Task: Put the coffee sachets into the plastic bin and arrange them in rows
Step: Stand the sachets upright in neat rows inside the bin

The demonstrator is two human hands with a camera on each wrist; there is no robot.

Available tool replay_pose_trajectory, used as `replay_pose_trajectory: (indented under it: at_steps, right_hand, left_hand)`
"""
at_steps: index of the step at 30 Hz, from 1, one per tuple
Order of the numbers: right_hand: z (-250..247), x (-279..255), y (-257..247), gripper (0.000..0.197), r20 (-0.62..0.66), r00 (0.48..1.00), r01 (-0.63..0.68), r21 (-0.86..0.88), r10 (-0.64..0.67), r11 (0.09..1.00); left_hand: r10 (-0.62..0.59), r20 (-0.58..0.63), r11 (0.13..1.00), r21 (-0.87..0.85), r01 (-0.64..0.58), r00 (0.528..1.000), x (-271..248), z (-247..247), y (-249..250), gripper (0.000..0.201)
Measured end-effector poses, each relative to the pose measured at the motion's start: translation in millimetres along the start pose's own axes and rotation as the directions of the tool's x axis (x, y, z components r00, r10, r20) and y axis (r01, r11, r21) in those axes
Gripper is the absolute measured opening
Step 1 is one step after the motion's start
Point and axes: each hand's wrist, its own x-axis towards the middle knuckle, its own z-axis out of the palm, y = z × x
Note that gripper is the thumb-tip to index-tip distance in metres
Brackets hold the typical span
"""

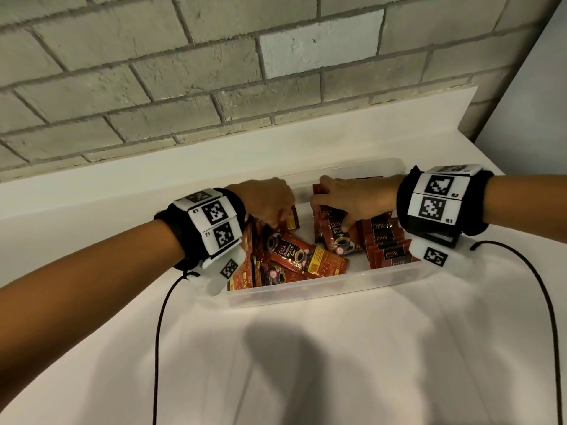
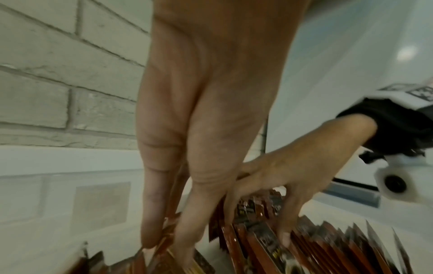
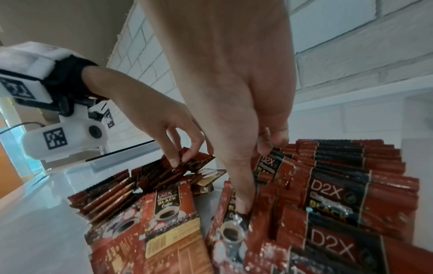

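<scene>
Evidently, the left hand (image 1: 264,204) is pinching a loose sachet (image 3: 194,164) to line up, while the right hand (image 1: 352,200) is pressing spread fingers (image 1: 346,223) against the upright row (image 1: 386,240) inside the plastic bin (image 1: 306,297), likely stopping it toppling.

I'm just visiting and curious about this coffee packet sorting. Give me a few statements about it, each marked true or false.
1. The left hand pinches one sachet above the clear bin. True.
2. On the right side, sachets stand in a tidy row. True.
3. The right hand hangs idle outside the bin. False: it rests on sachets inside the bin.
4. Every sachet is lined up. False: a loose pile lies on the left side.
</scene>
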Motion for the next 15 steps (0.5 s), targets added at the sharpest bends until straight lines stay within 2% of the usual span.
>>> replay_pose_trajectory:
  at_steps: [1, 5, 7, 9, 11, 12, 13, 15]
  right_hand:
    - [-1, 0, 1, 0.073, 0.002, 1.000, -0.007, 0.047, 0.007, 0.999]
    - [-14, -4, 5, 0.058, -0.072, 0.997, -0.013, 0.205, 0.028, 0.979]
    - [-24, -6, 8, 0.048, -0.142, 0.989, 0.000, 0.295, 0.044, 0.956]
    - [-33, -9, 10, 0.044, -0.192, 0.978, 0.005, 0.416, 0.082, 0.909]
    - [-38, -11, 9, 0.049, -0.189, 0.975, 0.016, 0.580, 0.115, 0.814]
    - [-39, -12, 6, 0.053, -0.170, 0.979, 0.033, 0.669, 0.109, 0.742]
    - [-40, -12, 2, 0.055, -0.154, 0.984, 0.056, 0.753, 0.092, 0.655]
    - [-40, -13, -7, 0.043, -0.153, 0.987, 0.108, 0.864, 0.052, 0.491]
  left_hand:
    - [0.004, -0.060, 0.998, -0.057, -0.007, 0.998, -3, -1, -6, 0.014]
    - [-0.064, -0.247, 0.934, -0.357, -0.030, 0.967, -17, -3, -25, 0.029]
    - [-0.143, -0.291, 0.847, -0.531, -0.035, 0.946, -25, -4, -32, 0.043]
    - [-0.183, -0.301, 0.712, -0.697, -0.085, 0.936, -33, -4, -38, 0.050]
    - [-0.197, -0.305, 0.540, -0.827, -0.157, 0.932, -40, -2, -40, 0.051]
    - [-0.204, -0.308, 0.486, -0.856, -0.177, 0.929, -42, -2, -40, 0.052]
    - [-0.203, -0.312, 0.462, -0.866, -0.190, 0.928, -43, -2, -38, 0.052]
    - [-0.180, -0.321, 0.431, -0.875, -0.219, 0.930, -41, -1, -33, 0.053]
